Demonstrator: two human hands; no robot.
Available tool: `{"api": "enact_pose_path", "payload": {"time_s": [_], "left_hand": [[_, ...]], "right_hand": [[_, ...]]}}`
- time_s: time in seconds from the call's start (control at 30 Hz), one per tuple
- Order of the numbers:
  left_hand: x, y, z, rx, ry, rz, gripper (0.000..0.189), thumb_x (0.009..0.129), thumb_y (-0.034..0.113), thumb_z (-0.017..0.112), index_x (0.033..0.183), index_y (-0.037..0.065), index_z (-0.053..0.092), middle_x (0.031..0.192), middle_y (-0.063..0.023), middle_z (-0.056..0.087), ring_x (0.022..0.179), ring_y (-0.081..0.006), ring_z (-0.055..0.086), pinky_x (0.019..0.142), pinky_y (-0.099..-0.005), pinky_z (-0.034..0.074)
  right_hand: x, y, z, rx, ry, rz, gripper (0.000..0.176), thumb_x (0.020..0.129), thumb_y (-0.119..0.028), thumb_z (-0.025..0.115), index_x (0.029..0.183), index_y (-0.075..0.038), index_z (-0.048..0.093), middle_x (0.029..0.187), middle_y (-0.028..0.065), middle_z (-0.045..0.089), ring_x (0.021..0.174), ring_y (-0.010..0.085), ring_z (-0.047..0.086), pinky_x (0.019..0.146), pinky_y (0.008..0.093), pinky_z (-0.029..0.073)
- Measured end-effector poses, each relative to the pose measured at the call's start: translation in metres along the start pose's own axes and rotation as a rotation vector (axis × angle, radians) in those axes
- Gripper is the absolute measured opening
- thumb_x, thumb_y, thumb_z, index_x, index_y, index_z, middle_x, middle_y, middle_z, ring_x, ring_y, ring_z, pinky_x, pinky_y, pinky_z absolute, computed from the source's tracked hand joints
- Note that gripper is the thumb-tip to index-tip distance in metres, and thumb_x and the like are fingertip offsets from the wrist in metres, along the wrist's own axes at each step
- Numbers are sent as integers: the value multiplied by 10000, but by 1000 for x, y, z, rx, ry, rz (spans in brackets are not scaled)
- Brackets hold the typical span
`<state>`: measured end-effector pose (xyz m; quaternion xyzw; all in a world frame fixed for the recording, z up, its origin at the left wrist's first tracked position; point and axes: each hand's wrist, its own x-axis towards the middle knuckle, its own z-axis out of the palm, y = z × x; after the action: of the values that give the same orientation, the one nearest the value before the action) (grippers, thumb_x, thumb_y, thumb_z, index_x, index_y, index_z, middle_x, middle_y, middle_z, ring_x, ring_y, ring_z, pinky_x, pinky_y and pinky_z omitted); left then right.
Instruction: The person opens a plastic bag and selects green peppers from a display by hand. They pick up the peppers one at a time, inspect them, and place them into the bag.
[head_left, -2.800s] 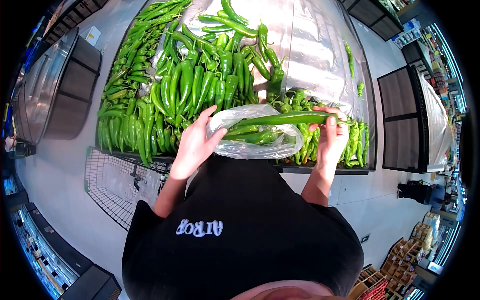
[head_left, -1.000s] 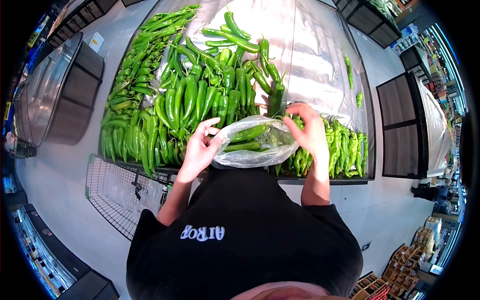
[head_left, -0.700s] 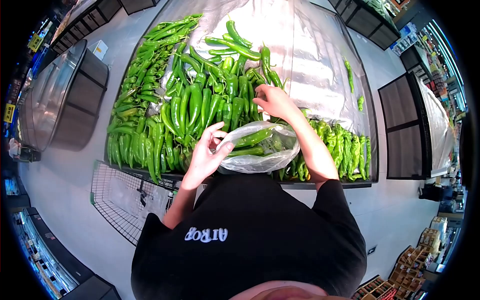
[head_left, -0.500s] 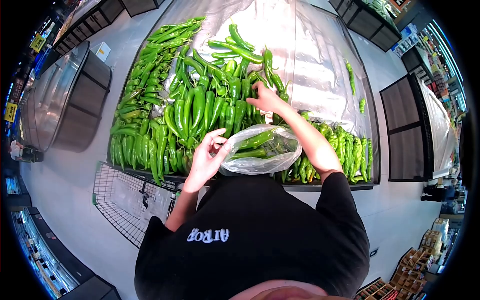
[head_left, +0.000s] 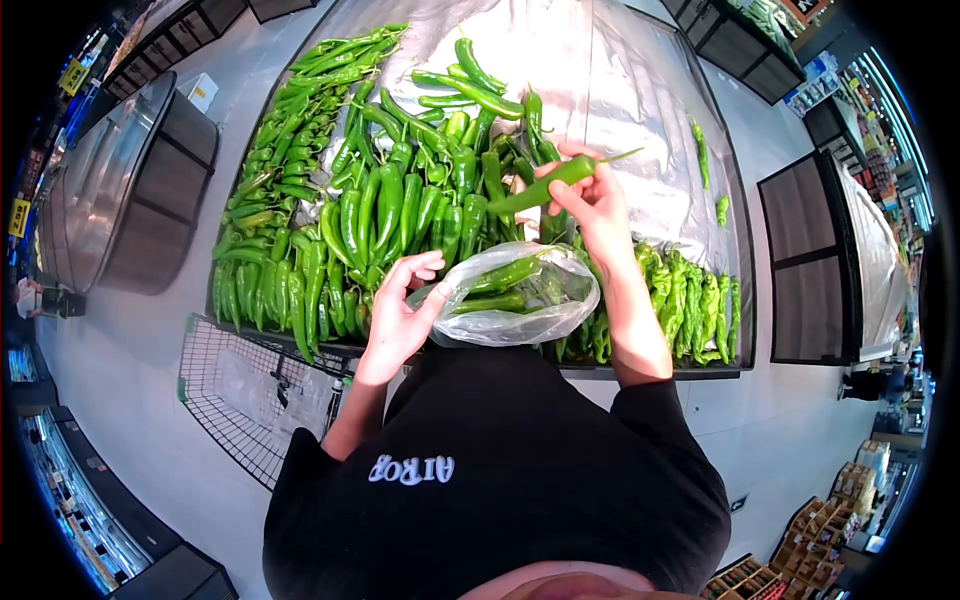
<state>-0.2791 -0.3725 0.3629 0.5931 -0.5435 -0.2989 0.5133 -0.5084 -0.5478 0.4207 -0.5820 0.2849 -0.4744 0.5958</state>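
A clear plastic bag [head_left: 575, 318] hangs with its mouth spread at the front edge of the display, and a few green peppers [head_left: 497, 280] lie inside it. My left hand [head_left: 402, 310] pinches the bag's left rim between thumb and fingers. Above the bag's right side, my right hand [head_left: 597, 205] holds a long green pepper [head_left: 550, 186] by its stem end, the stem pointing up to the right. Behind the bag, large green peppers [head_left: 388, 205] are heaped across the middle of the display.
Thinner green peppers [head_left: 300, 150] fill the display's left side, and wrinkled ones [head_left: 690, 300] line its front right. A silvery liner [head_left: 640, 120] covers the back. A wire shopping cart [head_left: 235, 385] stands at my left. Other display stands [head_left: 815, 260] flank the aisles.
My right hand has come out of the pepper heap and moved right and slightly toward me, now carrying a pepper. My left hand stays on the bag's rim.
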Motion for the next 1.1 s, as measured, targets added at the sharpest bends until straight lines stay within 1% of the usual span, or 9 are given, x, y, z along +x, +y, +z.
{"api": "enact_pose_path", "payload": {"time_s": [0.07, 0.13, 0.3, 0.5, 0.63, 0.8, 1.0, 1.03, 1.1], "left_hand": [[1, 16, 0, 37, 17, 58, 468, 864, 55, 767, 1310, 39, 629, 1082, -78, 709, 1010, -183, 634, 976, -338, 491], [2, 28, 2, -46, 11, 112, 493, 863, 60, 768, 1332, 44, 617, 1013, -70, 722, 969, -194, 654, 970, -331, 491], [-1, 37, 3, -72, -6, 85, 297, 867, 66, 770, 1162, 44, 738, 1001, -82, 748, 881, -182, 668, 883, -331, 501], [-1, 32, 4, 57, 50, 242, 265, 883, 62, 764, 1147, 44, 752, 943, -88, 754, 874, -186, 667, 850, -322, 498], [-1, 33, 7, 94, 118, 221, 236, 881, 59, 766, 1116, 41, 761, 936, -78, 761, 874, -198, 670, 847, -327, 497], [1, 30, 4, 49, -10, 180, 171, 880, 85, 768, 1043, 37, 760, 929, -68, 744, 884, -228, 682, 885, -353, 491], [3, 33, 7, 331, 42, 185, 477, 827, 155, 815, 1260, 55, 643, 1217, -118, 687, 1004, -283, 680, 987, -410, 474], [3, 25, 3, 468, -22, 231, 654, 826, 165, 817, 1403, 61, 527, 1341, -131, 621, 1013, -274, 664, 911, -420, 523], [0, 26, 7, 296, -78, -9, 678, 844, 141, 793, 1441, 52, 483, 1293, -118, 650, 964, -253, 665, 815, -390, 542]], "right_hand": [[-28, -7, 4, 83, -55, -24, 416, 945, 68, 620, 1329, -25, 492, 1197, 195, 711, 887, 135, 700, 762, 261, 575], [-48, -5, 14, 228, -97, -50, 362, 946, 67, 616, 1285, -21, 523, 1195, 203, 709, 954, 167, 708, 838, 296, 577], [-79, 1, 24, 283, -230, -12, 307, 925, 103, 607, 1209, -10, 589, 1296, 187, 643, 1198, 220, 629, 1029, 347, 508], [-92, 8, 20, 258, -163, -11, 408, 884, 151, 592, 1260, -6, 584, 1321, 169, 624, 1249, 232, 595, 1051, 350, 492], [-96, 12, 15, 276, -117, -2, 457, 859, 181, 585, 1279, 0, 575, 1340, 176, 611, 1269, 234, 581, 1050, 358, 496], [-98, 12, 11, 224, -100, -101, 391, 881, 161, 615, 1245, 17, 609, 1304, 169, 634, 1177, 206, 624, 951, 314, 542], [-105, 5, -12, 10, 146, -25, 288, 908, 91, 688, 1185, 29, 642, 1069, 64, 713, 865, 84, 642, 784, 237, 517], [-106, 9, -16, -117, 181, -43, 266, 900, 75, 706, 1154, 24, 648, 1072, 64, 712, 851, 79, 637, 782, 234, 514], [-107, 12, -15, -330, 205, -50, 238, 881, 51, 737, 1102, 17, 656, 1077, 67, 711, 824, 73, 629, 774, 229, 512]]}}
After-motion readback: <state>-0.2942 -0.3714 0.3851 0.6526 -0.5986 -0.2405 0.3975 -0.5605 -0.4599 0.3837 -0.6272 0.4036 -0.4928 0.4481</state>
